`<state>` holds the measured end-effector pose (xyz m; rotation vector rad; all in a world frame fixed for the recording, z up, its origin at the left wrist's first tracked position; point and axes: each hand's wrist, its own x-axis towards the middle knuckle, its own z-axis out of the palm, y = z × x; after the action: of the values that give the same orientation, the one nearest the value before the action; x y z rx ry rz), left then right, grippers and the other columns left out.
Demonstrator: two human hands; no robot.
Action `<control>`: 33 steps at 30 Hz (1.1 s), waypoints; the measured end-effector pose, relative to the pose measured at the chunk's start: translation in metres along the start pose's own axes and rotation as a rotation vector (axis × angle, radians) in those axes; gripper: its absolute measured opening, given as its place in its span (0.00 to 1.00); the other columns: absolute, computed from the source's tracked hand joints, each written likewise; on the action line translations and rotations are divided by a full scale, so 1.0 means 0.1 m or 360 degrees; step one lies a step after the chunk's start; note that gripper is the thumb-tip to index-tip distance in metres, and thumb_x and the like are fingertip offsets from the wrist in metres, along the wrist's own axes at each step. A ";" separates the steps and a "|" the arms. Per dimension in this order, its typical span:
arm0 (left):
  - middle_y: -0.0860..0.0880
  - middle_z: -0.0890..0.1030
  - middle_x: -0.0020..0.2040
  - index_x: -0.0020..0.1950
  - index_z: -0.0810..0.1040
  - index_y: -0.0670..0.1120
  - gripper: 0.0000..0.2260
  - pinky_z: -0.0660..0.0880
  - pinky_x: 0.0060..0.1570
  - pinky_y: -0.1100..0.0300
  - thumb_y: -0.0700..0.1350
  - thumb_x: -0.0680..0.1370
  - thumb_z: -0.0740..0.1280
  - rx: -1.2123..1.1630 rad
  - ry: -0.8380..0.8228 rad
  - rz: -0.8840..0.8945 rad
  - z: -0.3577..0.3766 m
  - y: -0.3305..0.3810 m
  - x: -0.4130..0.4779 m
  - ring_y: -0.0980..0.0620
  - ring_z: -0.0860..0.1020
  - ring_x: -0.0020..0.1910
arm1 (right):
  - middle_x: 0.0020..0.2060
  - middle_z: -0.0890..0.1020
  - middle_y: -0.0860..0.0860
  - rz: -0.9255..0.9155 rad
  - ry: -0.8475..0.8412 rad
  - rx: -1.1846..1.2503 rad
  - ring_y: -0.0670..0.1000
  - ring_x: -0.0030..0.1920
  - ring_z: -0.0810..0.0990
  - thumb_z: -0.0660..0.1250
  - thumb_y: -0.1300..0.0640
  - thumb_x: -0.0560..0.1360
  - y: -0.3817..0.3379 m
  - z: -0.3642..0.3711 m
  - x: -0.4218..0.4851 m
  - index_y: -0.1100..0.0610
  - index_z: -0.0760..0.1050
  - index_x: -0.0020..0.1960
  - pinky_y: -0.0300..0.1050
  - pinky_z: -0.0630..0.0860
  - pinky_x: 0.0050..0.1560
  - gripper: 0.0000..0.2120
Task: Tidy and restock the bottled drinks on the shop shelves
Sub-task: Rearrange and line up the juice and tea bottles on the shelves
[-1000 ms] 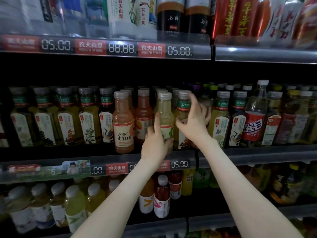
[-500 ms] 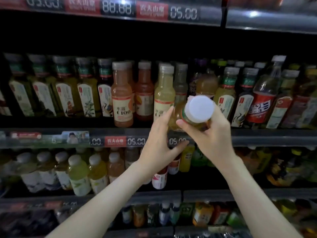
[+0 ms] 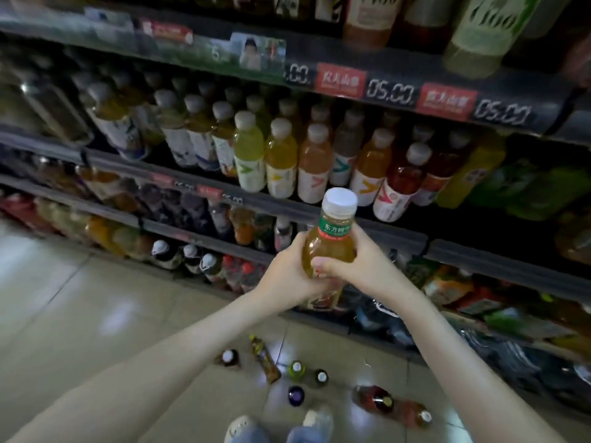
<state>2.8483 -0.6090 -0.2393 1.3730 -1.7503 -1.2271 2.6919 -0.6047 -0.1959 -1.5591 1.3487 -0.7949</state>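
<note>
Clear glossy plastic bottle (image 3: 329, 247) with a matt white cap (image 3: 339, 199); the tiled floor (image 3: 80, 298) looks smooth and shiny

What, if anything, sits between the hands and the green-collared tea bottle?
Nothing visible. The left hand and right hand both grip the tea bottle directly, held out in front of the shelves.

Shop, probably: price-tagged shelf (image 3: 128, 163) of bottles (image 3: 316, 164)

amber bottle (image 3: 329, 247) with white cap (image 3: 339, 199) and green neck band (image 3: 335, 227), red price tags (image 3: 341, 80), beige floor tiles (image 3: 80, 308)
</note>
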 end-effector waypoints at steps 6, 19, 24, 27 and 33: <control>0.62 0.80 0.48 0.60 0.69 0.62 0.32 0.73 0.41 0.71 0.62 0.59 0.74 0.0080 -0.0058 -0.0212 -0.65 -0.42 -0.29 0.66 0.78 0.46 | 0.45 0.83 0.37 0.0135 -0.0087 0.0097 0.37 0.46 0.81 0.78 0.46 0.61 -0.10 0.74 0.18 0.40 0.72 0.54 0.35 0.75 0.46 0.25; 0.61 0.80 0.48 0.59 0.71 0.59 0.32 0.77 0.46 0.66 0.65 0.59 0.74 0.0226 0.0123 -0.0082 -2.73 -0.52 -0.75 0.65 0.79 0.45 | 0.53 0.82 0.45 0.0282 -0.0075 0.0387 0.45 0.49 0.83 0.76 0.36 0.60 -1.40 2.21 0.60 0.46 0.71 0.63 0.40 0.80 0.40 0.36; 0.58 0.78 0.52 0.69 0.65 0.57 0.39 0.75 0.53 0.59 0.64 0.60 0.74 0.0480 0.0178 0.0121 -2.99 -0.33 -0.63 0.55 0.78 0.52 | 0.48 0.83 0.43 0.0151 0.0183 0.0222 0.42 0.47 0.82 0.78 0.41 0.62 -1.59 2.31 0.79 0.45 0.74 0.57 0.41 0.81 0.44 0.27; 0.61 0.79 0.55 0.69 0.62 0.65 0.38 0.75 0.53 0.63 0.64 0.61 0.71 0.0473 0.0129 0.0268 -3.07 -0.21 -0.49 0.58 0.78 0.55 | 0.44 0.81 0.39 -0.0036 0.0404 0.0122 0.32 0.43 0.79 0.80 0.44 0.62 -1.63 2.24 0.91 0.43 0.73 0.53 0.28 0.77 0.43 0.24; 0.70 0.67 0.67 0.73 0.58 0.66 0.30 0.68 0.62 0.69 0.50 0.76 0.69 0.0410 0.0122 0.0884 -3.25 0.24 -0.09 0.67 0.67 0.67 | 0.42 0.84 0.35 -0.0558 0.0718 0.0093 0.34 0.45 0.81 0.79 0.52 0.65 -1.94 1.79 1.16 0.47 0.77 0.50 0.26 0.74 0.44 0.17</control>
<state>3.1230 -0.6978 -0.0868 0.9426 -2.0944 -0.6568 2.9529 -0.6791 -0.0979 -1.6540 1.3589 -1.4583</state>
